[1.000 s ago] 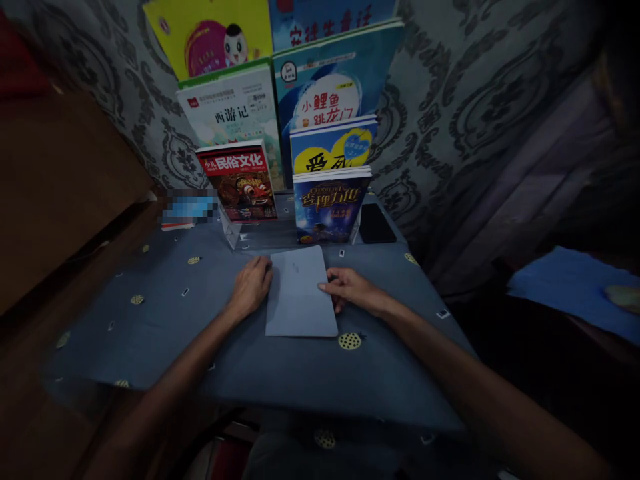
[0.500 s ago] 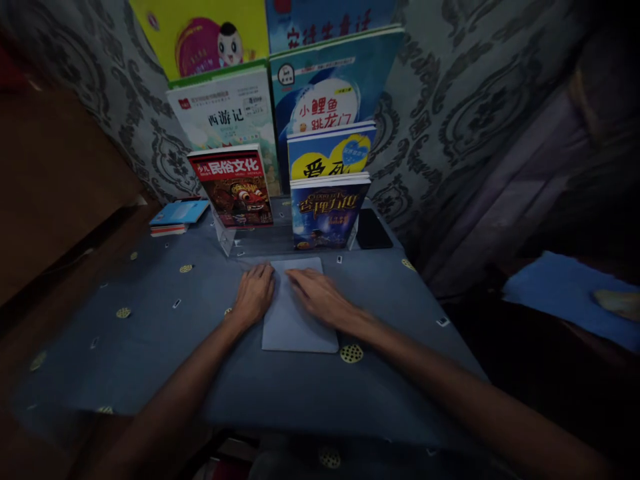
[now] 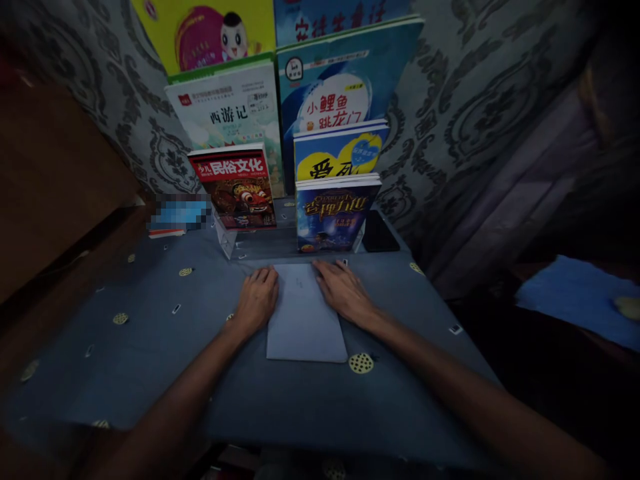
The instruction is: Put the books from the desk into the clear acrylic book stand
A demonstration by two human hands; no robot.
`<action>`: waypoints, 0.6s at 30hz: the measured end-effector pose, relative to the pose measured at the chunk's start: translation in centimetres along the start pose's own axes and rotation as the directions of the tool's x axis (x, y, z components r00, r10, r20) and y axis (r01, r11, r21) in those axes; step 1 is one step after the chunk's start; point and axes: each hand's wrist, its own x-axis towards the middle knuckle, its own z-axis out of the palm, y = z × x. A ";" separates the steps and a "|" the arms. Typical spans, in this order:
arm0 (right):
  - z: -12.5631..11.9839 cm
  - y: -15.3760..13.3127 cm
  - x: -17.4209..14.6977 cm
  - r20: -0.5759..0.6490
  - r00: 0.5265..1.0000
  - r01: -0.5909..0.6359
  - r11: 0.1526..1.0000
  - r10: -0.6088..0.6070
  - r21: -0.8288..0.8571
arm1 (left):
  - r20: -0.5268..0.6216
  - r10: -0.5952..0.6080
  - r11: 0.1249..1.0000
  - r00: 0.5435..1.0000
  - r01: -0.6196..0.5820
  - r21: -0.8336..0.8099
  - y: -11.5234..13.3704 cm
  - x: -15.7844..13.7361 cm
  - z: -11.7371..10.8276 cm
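A pale, plain-covered booklet [image 3: 306, 327] lies flat on the cloth-covered table, with a small faint mark near its top. My left hand [image 3: 257, 297] rests along its upper left edge, palm down with the fingers extended. On the opposite side, my right hand [image 3: 347, 293] lies over the upper right edge, fingers stretched out and loosely spread. Neither hand is wrapped round anything. Just beyond the booklet stands a clear display rack [image 3: 270, 245] holding a red-topped book [image 3: 237, 190] and a dark blue book [image 3: 333, 217].
Taller books, including a white one [image 3: 227, 110] and a teal one [image 3: 345, 80], rise behind. A dark phone-like slab [image 3: 380, 231] lies right of the rack. A blurred blue stack [image 3: 180, 213] sits at the back left. Blue cloth [image 3: 580, 300] hangs off to the right.
My right hand has slid right, from over the booklet's middle to its right edge, uncovering the cover. My left hand stays at the left edge. The view has shifted slightly.
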 end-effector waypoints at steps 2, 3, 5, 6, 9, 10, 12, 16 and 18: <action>-0.4 0.8 -0.4 -0.009 1.000 -0.016 1.000 0.016 0.002 | 0.006 -0.008 1.000 1.000 0.008 -0.006 0.0 0.0 0.0; -0.4 1.1 -0.5 -0.006 1.000 -0.021 1.000 0.021 0.004 | 0.005 -0.009 1.000 1.000 0.009 -0.009 0.0 0.0 0.0; -0.3 1.3 -0.6 -0.001 1.000 -0.023 1.000 0.023 0.012 | -0.009 -0.005 1.000 1.000 0.005 -0.014 0.0 -0.1 0.1; -0.2 1.4 -0.6 -0.004 1.000 -0.021 1.000 0.021 0.019 | -0.019 -0.002 1.000 1.000 0.002 -0.019 0.0 -0.1 0.2; 0.0 1.6 -0.7 -0.020 1.000 -0.006 0.999 0.007 0.048 | -0.038 -0.008 0.999 0.999 0.007 -0.032 -0.2 -0.2 0.4; 0.1 1.7 -0.7 -0.024 1.000 -0.002 0.998 0.003 0.056 | -0.037 -0.014 0.999 0.999 0.012 -0.037 -0.2 -0.2 0.5; 0.1 2.0 -0.8 -0.018 1.000 -0.001 0.998 0.002 0.062 | -0.024 -0.030 0.999 0.999 0.029 -0.045 -0.3 -0.2 0.5; 0.1 2.3 -0.9 -0.012 1.000 -0.016 0.999 0.016 0.045 | -0.007 -0.051 0.997 0.999 0.050 -0.067 -0.4 -0.2 0.6; 0.2 2.3 -0.9 -0.021 1.000 -0.017 0.999 0.017 0.036 | -0.016 -0.051 0.994 0.999 0.050 -0.093 -0.5 -0.2 0.7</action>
